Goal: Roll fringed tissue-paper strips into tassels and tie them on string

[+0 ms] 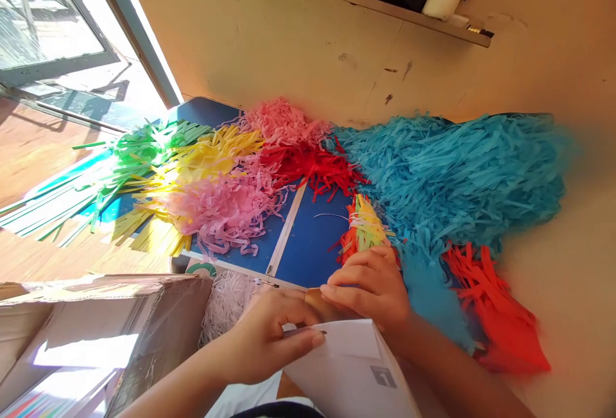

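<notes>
Two hands at a white box (346, 357)

The box sits near, at centre; its grey square mark (383, 376) is too small to read surely. The left hand (272, 331) pinches its edge between thumb and fingers. The right hand (371, 286) curls at its far side; whether it grips, I cannot tell. Beyond, a blue table (317, 238) bears colourful shredded paper (462, 180) against a tan wall (308, 52).

The single head-worn view looks forward and down from close above the near side of the blue, flat-topped table with a pale seam (315, 238), facing the tan painted wall (332, 39) beyond it.
</notes>
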Demonstrator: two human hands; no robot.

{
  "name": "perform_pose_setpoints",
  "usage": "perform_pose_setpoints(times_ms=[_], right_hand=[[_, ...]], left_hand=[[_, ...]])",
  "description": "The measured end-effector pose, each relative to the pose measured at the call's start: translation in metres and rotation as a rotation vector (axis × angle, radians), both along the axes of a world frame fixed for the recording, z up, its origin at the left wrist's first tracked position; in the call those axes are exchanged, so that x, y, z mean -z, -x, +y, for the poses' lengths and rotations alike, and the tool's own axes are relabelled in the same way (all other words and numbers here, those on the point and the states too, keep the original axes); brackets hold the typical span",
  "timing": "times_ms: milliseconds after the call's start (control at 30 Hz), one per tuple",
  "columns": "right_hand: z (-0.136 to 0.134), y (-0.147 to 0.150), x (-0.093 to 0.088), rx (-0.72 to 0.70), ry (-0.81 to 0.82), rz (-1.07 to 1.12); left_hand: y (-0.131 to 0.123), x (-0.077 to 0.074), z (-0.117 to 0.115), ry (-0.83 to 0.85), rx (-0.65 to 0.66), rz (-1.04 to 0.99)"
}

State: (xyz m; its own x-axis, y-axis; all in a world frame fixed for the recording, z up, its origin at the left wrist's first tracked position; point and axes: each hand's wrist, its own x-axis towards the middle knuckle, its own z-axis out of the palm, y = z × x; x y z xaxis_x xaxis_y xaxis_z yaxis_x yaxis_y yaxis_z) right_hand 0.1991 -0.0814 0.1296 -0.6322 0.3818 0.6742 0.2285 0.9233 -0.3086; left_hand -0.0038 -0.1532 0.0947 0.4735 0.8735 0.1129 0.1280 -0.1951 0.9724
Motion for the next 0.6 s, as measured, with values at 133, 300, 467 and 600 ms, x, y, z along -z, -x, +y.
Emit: perform_pose_setpoints(times_ms=[133,300,467,600], right_hand=[[0.001,-0.003,-0.001,-0.025,-0.036,-0.042],[0.002,-0.01,0.005,-0.034,-0.026,-0.131],[0.003,-0.005,0.007,0.05,0.156,-0.072],[0.006,0.0,0.0,0.016,0.34,-0.089]], left_hand=[[0.0,0.0,0.0,-0.006,0.011,-0.02],[-0.001,-0.002,0.0,-0.02,-0.003,0.06],[-0.002,-0.004,0.0,-0.022,0.009,0.088],[-0.003,-0.004,0.0,-0.028,0.018,0.098]])
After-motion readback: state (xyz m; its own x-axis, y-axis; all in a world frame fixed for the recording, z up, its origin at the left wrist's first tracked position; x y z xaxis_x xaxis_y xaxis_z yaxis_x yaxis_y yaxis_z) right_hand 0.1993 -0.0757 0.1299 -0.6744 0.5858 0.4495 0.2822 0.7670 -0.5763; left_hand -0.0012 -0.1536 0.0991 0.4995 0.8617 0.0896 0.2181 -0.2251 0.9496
